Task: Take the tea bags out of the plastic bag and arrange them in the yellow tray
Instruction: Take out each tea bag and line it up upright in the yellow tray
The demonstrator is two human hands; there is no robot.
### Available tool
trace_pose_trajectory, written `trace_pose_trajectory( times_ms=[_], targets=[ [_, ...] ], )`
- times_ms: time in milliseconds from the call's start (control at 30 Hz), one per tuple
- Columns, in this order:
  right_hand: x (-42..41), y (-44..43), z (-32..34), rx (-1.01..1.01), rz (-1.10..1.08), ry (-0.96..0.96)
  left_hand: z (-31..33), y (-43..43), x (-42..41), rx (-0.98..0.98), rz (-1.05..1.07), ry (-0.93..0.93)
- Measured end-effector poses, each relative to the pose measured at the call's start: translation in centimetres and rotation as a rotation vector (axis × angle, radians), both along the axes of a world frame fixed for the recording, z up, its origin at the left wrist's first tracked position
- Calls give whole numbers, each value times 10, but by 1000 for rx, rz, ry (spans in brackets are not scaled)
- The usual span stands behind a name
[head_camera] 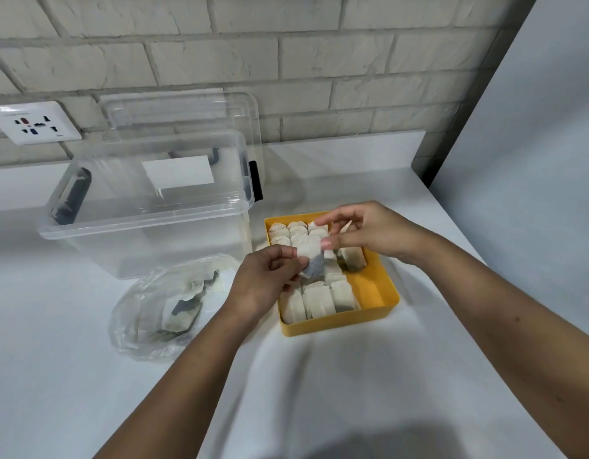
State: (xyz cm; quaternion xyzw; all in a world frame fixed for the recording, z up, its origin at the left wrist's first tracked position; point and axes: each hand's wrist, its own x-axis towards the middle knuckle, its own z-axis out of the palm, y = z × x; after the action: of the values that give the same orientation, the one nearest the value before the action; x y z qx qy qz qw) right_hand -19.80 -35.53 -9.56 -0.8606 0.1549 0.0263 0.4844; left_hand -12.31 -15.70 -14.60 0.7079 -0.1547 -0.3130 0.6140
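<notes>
Both hands hold one tea bag [311,256] just above the yellow tray [336,324]. The left hand [270,276] pinches its left side. The right hand [369,233] pinches its top right corner. It looks light, soft and thin, so it could tear or crumple. A gentle pinch on the paper edge seems best. More tea bags lie in the plastic bag [137,293] on the left.

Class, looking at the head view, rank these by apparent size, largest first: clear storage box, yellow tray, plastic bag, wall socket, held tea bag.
1. clear storage box
2. yellow tray and plastic bag: these look about alike, so they are not ranked
3. wall socket
4. held tea bag
</notes>
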Motion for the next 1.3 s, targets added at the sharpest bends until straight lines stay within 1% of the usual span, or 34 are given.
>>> trace_pose_trajectory(
  times_ms=[33, 67, 133, 200, 267, 367, 433, 500, 600, 667, 767, 867, 1000, 1100, 1200, 1300],
  targets=[
    [-2, 5, 4, -1, 42, 16, 3, -3, -1, -3, -15, -1],
    [-3, 8, 7, -58, 53, 10, 6, -5, -2, -10, -31, -1],
    [-6, 10, 12, -188, 19, -43, 10, -10, -5, -25, -49, -9],
    [-12, 5, 19, -269, -13, -104, 13, -11, -7, -20, -52, -52],
    [-21, -4, 25, -377, -23, -118, 12, -8, -7, -10, -54, -80],
    [-32, -18, 18, -537, -13, -8, 7, 0, -5, 9, -24, -85],
    [-35, -21, 1, -688, 8, 100, 2, 3, -4, 13, -2, -84],
    [-35, -21, -18, -776, 5, 175, -1, 6, -3, 17, 9, -85],
    [-30, -20, -38, -862, -31, 202, -3, 6, -2, 35, 2, -87],
    [-25, -19, -47, -921, -92, 177, -4, 7, -1, 39, 3, -83],
    [-18, -19, -54, -937, -190, 145, -4, 9, 0, 44, 4, -81],
    [-13, -20, -58, -922, -259, 168, -6, 9, 1, 49, 6, -80],
    [-9, -20, -65, -967, -259, 221, -8, 9, 1, 44, 6, -64],
    [-8, -17, -64, -995, -261, 217, -7, 9, 2, 39, 12, -61],
    [-10, -10, -58, -1006, -298, 125, -5, 11, 2, 40, 23, -66],
    [-15, 13, -50, -906, -362, -91, 2, 16, -1, 22, 43, -49]
  ],
)
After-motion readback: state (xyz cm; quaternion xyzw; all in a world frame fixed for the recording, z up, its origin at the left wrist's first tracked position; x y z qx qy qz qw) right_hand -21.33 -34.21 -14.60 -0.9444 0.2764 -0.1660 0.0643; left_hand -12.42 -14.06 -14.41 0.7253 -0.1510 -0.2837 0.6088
